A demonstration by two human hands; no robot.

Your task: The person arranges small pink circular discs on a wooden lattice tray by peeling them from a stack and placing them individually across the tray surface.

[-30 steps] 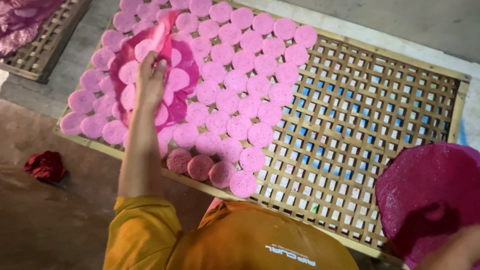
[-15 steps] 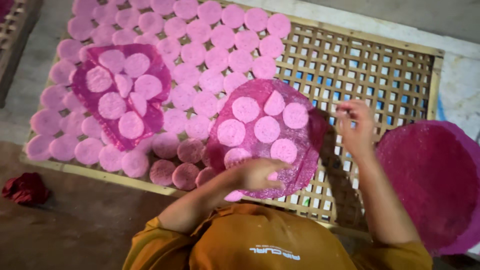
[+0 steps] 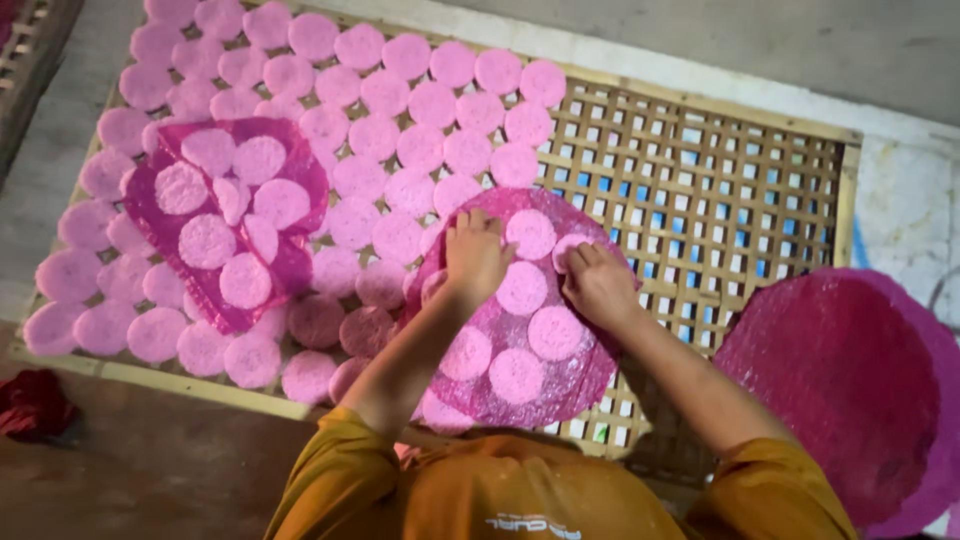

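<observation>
Fingers (image 3: 583,256) of both hands on pink sheet (image 3: 520,380)

discs (image 3: 400,105) on rack (image 3: 720,190) (sheet (image 3: 520,330) overlapping)

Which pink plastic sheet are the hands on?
The round pink plastic sheet carrying discs at the tray's middle, under both hands; the left one lies untouched, the right one bare.

You were in a small food-drying workshop, to judge by the woven bamboo lattice drying rack (image 3: 700,190) on the bare concrete floor (image 3: 780,40), laid with rows of round pink wafer discs (image 3: 400,130) and dark pink round sheets (image 3: 840,380).
</observation>
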